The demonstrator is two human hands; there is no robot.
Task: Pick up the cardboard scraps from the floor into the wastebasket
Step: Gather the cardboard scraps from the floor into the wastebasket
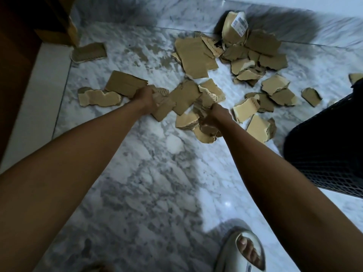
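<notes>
Left hand (146,97) and right hand (215,114) gripping cardboard scraps (182,99) mid-floor, fingers curled. Mesh wastebasket (324,150) at right edge.

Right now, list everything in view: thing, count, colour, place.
cardboard scraps: dozens, tan and brown, strewn over the floor's middle and far right
labelled scrap: one, brown with a white label, leaning at the far wall
wastebasket: one, black mesh, right edge
floor: white and grey marble
wooden furniture: one, dark brown, far left
slipper: one, pale, bottom edge, on a foot
left hand: grips scraps, left of centre
right hand: grips a bunch of scraps, centre
</notes>
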